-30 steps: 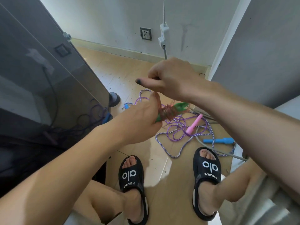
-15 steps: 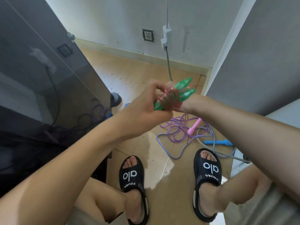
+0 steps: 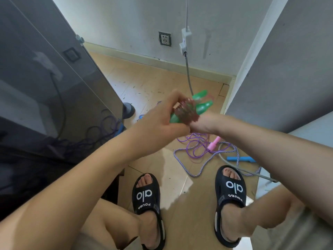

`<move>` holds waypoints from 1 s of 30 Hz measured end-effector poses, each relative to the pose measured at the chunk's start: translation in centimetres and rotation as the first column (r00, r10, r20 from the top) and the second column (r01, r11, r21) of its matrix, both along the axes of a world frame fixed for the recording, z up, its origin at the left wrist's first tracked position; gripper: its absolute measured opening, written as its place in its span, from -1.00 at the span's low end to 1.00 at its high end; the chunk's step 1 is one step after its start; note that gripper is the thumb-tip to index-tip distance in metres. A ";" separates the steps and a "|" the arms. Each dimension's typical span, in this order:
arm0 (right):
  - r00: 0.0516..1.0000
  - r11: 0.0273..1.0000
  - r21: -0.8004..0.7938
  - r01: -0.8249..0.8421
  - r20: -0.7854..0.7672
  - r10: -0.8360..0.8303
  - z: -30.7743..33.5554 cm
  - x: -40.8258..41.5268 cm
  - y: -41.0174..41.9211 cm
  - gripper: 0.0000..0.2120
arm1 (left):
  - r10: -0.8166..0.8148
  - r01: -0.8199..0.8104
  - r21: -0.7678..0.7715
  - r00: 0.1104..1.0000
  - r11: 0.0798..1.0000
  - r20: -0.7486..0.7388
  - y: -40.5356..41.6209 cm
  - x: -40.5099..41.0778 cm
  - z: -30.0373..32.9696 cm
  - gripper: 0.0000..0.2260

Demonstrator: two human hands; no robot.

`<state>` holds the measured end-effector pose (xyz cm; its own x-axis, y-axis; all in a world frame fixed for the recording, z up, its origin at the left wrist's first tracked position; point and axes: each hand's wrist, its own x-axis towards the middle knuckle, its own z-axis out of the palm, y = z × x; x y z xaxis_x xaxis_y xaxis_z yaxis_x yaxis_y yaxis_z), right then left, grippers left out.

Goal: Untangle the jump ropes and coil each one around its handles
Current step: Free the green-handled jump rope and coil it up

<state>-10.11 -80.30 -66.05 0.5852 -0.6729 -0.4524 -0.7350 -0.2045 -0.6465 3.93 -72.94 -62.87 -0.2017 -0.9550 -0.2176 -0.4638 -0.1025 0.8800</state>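
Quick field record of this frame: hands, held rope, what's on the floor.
left hand: left hand grips the green handles at their near end
right hand: right hand is beside the coil, fingers hidden behind it
held rope: red rope wound round both green handles, blurred
floor, uncoiled: purple rope with pink handle; blue-white braided rope; blue handle
state of floor ropes: loose and overlapping, not coiled
feet: black sandals on the wood floor
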 end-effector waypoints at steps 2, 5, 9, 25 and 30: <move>0.991 0.995 -0.002 0.104 0.081 -0.104 -1.4 0.8 -0.7 -0.62 | 0.114 -0.114 0.015 0.993 0.993 -0.039 -0.7 0.9 -0.1 -0.69; 0.970 0.970 -0.012 0.243 -0.001 -0.243 -2.6 0.7 -1.1 -0.55 | 0.264 -0.259 0.101 0.964 0.961 -0.040 -1.9 2.7 -1.1 -0.70; 0.982 0.975 -0.117 0.189 0.048 -0.185 -2.1 0.9 -0.2 -0.54 | 0.504 -0.477 0.229 0.861 0.848 -0.073 -3.4 4.9 -2.9 -0.67; 0.961 0.737 -0.673 0.066 0.240 0.134 0.8 3.1 0.3 -0.48 | -0.037 0.052 0.004 0.663 0.999 0.748 -3.0 2.5 -5.2 -0.80; 0.959 0.761 -0.630 0.153 0.280 0.039 1.0 2.6 -2.8 -0.49 | 0.021 0.032 -0.080 0.814 0.996 0.581 -2.1 1.1 -3.7 -0.46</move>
